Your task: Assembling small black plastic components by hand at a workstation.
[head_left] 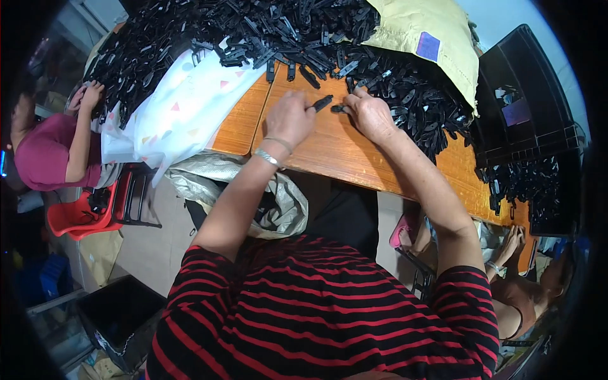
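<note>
My left hand (290, 120) is closed around a small, slim black plastic part (323, 102), which points up and to the right from its thumb and finger. To its right, my right hand (372, 117) has its fingers bent together on a second black plastic part (339, 109), close to the first one. Both hands are low over the orange-brown wooden table (329, 149). Beyond them lies a big pile of similar black parts (297, 31), spreading down past my right hand. A few single parts lie at the pile's near edge.
A white patterned plastic sheet (180, 107) covers the table at left. A tan sack (437, 38) rests on the pile at right, near a tall black bin (529, 95). An open woven sack (285, 202) sits below the table edge. Other people work at far left and lower right.
</note>
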`<state>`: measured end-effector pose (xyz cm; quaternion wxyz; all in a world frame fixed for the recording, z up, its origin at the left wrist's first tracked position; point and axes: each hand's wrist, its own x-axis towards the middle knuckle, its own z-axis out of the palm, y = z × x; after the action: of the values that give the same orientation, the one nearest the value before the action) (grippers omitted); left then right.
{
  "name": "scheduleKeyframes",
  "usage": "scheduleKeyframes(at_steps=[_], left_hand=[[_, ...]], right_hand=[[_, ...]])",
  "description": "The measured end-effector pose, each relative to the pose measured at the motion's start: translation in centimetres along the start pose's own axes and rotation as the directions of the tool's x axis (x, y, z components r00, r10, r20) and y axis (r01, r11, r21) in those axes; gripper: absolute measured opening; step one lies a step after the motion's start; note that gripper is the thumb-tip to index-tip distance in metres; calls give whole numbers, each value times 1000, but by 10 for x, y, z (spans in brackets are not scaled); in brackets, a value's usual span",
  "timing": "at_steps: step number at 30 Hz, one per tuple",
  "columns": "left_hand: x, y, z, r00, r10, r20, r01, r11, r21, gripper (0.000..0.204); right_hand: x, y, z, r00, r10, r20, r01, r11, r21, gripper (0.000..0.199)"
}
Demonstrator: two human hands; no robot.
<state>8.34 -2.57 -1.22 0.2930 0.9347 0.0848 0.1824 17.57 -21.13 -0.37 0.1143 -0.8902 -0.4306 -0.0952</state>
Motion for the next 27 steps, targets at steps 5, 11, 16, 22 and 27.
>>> scheduleKeyframes(at_steps=[5,11,16,22,27], left_hand=[[-4,-16,-19,990,-44,134,76,968,-240,15],[2,-15,-19,956,12,292,123,889,-441,15],[12,-3,-13,952,24,304,109,905,-411,16],[17,-1,-5,963,-25,267,137,901,-411,21],[16,-7,2,959,-64,276,162,922,-350,22]], right_hand=[[6,-15,7,996,-48,-77,66,967,245,12],[1,-24,-22,930,230,286,-364,476,801,25],[-8,-21,-12,893,321,316,-437,442,784,15],[-12,-26,0,813,430,392,-545,329,771,18],[-8,-31,0,771,430,470,-611,291,736,19]])
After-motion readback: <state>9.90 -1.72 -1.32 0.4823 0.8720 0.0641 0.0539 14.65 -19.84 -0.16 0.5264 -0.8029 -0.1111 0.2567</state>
